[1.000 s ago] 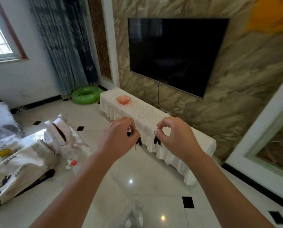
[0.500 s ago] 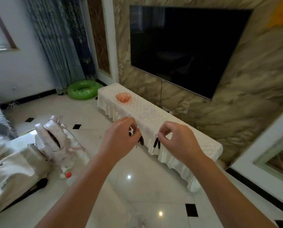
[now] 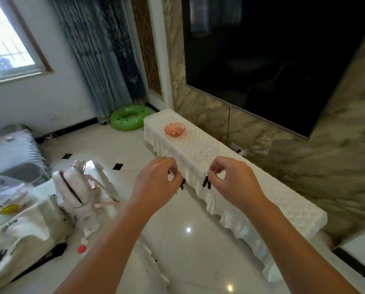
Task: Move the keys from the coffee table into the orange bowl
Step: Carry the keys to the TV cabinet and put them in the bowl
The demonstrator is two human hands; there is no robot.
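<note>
My left hand (image 3: 156, 183) pinches a small set of black-headed keys (image 3: 182, 184) that dangle below its fingers. In my right hand (image 3: 233, 182) hangs a second set of dark keys (image 3: 206, 183), held by the ring between thumb and forefinger. Both hands are raised in front of me, over the floor and the front edge of the long white-covered TV stand (image 3: 262, 187). The orange bowl (image 3: 174, 129) sits on the far left end of that stand, well beyond both hands.
A large dark TV (image 3: 272, 49) hangs on the marble wall above the stand. A green swim ring (image 3: 129, 116) lies on the floor by the curtain. White bags (image 3: 75, 187) and sacks crowd the left, with a red cap (image 3: 82, 248) on the glossy tiles.
The view has shifted closer to the stand and the bowl. Both hands keep their grip on the keys and stay at about the same height.
</note>
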